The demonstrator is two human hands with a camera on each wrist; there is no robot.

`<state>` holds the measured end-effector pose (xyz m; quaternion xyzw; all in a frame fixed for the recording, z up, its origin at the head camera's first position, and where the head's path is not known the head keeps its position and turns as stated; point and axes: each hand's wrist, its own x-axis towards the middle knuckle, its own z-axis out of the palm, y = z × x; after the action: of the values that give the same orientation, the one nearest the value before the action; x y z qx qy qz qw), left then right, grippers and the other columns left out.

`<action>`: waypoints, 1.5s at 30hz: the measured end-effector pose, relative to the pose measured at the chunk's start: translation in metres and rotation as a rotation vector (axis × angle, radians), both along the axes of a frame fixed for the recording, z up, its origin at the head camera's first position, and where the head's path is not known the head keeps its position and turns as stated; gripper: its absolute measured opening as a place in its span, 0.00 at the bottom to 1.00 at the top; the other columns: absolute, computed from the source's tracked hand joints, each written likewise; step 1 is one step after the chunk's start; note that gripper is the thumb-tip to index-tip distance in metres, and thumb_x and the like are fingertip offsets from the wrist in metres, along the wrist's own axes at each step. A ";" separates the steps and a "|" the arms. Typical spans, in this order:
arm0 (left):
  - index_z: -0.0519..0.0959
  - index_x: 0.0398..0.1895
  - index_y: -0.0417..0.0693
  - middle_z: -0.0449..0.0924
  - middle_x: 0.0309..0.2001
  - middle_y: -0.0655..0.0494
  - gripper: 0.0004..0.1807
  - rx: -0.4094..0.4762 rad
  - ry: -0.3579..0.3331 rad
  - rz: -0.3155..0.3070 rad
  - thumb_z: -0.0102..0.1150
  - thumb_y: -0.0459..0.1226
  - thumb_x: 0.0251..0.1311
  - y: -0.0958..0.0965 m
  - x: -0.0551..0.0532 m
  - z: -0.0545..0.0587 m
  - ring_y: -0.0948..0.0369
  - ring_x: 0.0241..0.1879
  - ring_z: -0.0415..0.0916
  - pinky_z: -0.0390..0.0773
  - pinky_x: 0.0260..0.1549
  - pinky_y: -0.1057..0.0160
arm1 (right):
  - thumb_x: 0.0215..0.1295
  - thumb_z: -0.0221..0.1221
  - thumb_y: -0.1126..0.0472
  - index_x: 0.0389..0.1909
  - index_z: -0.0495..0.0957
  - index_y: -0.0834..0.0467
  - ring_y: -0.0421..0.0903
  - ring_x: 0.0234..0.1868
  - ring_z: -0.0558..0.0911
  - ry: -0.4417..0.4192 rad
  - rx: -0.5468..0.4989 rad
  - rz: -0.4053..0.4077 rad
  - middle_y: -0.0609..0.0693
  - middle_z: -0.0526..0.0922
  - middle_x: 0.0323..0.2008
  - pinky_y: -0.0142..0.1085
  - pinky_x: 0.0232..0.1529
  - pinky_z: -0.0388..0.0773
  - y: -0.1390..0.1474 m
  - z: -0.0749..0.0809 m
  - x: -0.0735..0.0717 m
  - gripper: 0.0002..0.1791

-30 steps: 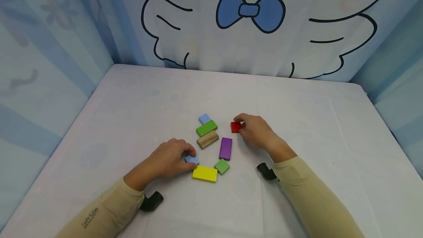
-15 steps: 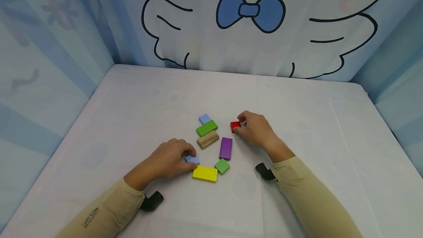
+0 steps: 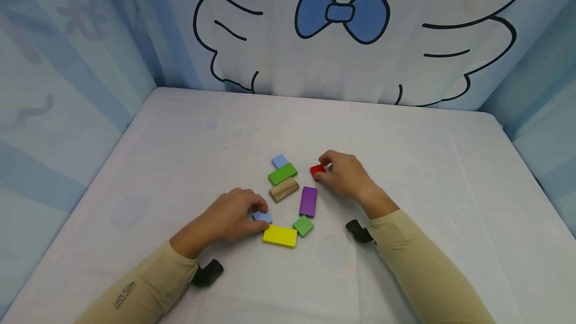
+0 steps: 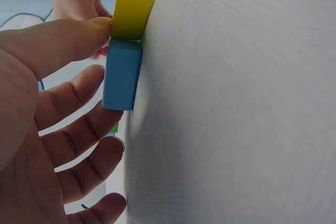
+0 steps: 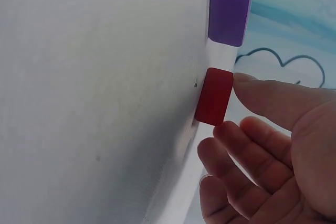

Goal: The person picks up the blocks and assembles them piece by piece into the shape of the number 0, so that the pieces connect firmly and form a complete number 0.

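Note:
My left hand (image 3: 227, 215) rests around a small light-blue block (image 4: 122, 74), a fingertip at its far end. Its thumb lies where this block meets the yellow block (image 3: 280, 236). On the right, my right hand (image 3: 344, 175) holds a small red block (image 5: 215, 96) between thumb and fingertip, the block lying slightly turned on the table. Near it lies the purple block (image 3: 308, 202). A small green block (image 3: 303, 225) sits at the yellow block's right end. Behind them a wood-coloured block (image 3: 284, 190), a longer green block (image 3: 282, 174) and another light-blue block (image 3: 279, 161) form a slanted row.
A white cloth covers the table (image 3: 189, 139). Patterned curtains (image 3: 342, 64) stand behind it and at both sides. A black device (image 3: 208, 273) is strapped at the left wrist, another black device (image 3: 358, 232) at the right.
My right hand has shifted its fingers on the red block, then moved it slightly left and turned it. The left hand and the other blocks stay in place.

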<state>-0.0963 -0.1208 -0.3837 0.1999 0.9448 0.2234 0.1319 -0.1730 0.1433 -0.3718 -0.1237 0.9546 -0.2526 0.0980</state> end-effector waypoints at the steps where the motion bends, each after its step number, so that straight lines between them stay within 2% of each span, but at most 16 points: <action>1: 0.83 0.39 0.52 0.77 0.35 0.64 0.12 0.000 0.000 0.000 0.73 0.45 0.56 0.000 0.000 0.000 0.61 0.38 0.70 0.73 0.41 0.58 | 0.68 0.63 0.57 0.58 0.76 0.64 0.55 0.51 0.80 -0.003 0.000 0.002 0.59 0.82 0.50 0.47 0.52 0.77 0.000 0.000 0.000 0.22; 34: 0.83 0.39 0.53 0.77 0.35 0.64 0.12 -0.019 -0.011 0.027 0.73 0.45 0.56 0.003 0.001 0.000 0.61 0.38 0.70 0.73 0.41 0.58 | 0.68 0.63 0.58 0.56 0.77 0.62 0.51 0.44 0.79 -0.023 -0.003 0.039 0.57 0.82 0.51 0.42 0.45 0.78 -0.009 0.001 0.001 0.19; 45: 0.83 0.39 0.53 0.77 0.35 0.64 0.12 -0.008 -0.006 0.026 0.73 0.45 0.56 0.002 0.001 0.000 0.61 0.38 0.70 0.73 0.41 0.58 | 0.67 0.64 0.59 0.55 0.78 0.62 0.51 0.45 0.80 -0.019 0.003 0.057 0.56 0.83 0.51 0.42 0.45 0.79 -0.012 0.002 0.003 0.19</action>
<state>-0.0949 -0.1185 -0.3835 0.1863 0.9479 0.2218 0.1327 -0.1702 0.1315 -0.3696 -0.1482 0.9502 -0.2493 0.1143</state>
